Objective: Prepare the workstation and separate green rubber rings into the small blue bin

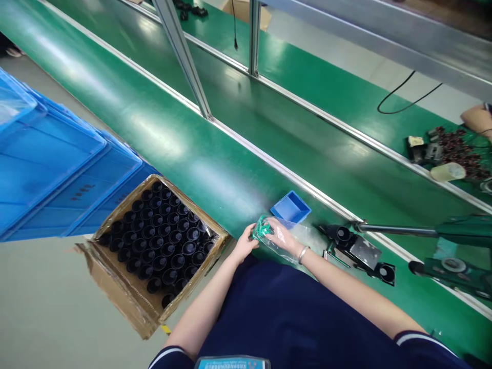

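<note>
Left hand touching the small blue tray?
Apart. The head view shows the left hand short of the small blue tray, with green work surface visible between its fingertips and the tray's near corner.

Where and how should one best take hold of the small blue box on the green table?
I would pinch the blue box by the rim of its far left wall, coming from above and the left: thumb inside, fingers outside. The top is open and the walls look thin. The clear bag crowds the near side, while bare green table lies to the left.
</note>
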{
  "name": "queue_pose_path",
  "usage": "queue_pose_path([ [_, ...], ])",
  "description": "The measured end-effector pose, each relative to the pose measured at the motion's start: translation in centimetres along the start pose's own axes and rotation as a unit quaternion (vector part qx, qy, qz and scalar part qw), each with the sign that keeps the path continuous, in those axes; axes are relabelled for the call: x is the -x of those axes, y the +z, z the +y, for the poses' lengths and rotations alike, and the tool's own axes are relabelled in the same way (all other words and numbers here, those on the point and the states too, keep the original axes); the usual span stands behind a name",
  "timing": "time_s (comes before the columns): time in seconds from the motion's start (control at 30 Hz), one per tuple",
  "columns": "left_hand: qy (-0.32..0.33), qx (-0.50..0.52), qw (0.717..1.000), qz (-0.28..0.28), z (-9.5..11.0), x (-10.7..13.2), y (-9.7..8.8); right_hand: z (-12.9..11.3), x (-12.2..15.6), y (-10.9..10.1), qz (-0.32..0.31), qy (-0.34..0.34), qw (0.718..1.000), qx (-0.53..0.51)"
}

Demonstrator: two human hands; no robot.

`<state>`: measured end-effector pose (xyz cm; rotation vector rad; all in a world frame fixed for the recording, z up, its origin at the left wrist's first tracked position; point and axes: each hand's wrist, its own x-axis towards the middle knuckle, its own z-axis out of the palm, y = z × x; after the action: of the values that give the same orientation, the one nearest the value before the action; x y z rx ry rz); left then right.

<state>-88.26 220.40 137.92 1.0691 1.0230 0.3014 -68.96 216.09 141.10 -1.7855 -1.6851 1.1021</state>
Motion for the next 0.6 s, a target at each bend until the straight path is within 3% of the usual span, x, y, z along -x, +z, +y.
queue_pose_path([
  [0.17, 0.012, 0.017, 0.999, 0.034, 1.6, -0.8, -1.5, -0.6, -0.8, 0.2, 0.023, 0.040, 0.998, -0.049],
  [0.27, 0.008, 0.017, 0.998, 0.052, 1.9, -1.3, -2.3, -0.7, -0.9, 0.4, 0.023, 0.022, 0.997, -0.072],
  [0.4, -0.008, 0.014, 0.998, 0.063, 1.7, -1.9, -2.7, 0.0, -1.1, 1.0, 0.015, -0.005, 1.000, -0.022],
  [0.6, -0.016, 0.003, 0.997, 0.070, 1.1, -3.1, -2.5, 0.9, -2.1, 2.8, 0.018, 0.046, 0.998, 0.044],
])
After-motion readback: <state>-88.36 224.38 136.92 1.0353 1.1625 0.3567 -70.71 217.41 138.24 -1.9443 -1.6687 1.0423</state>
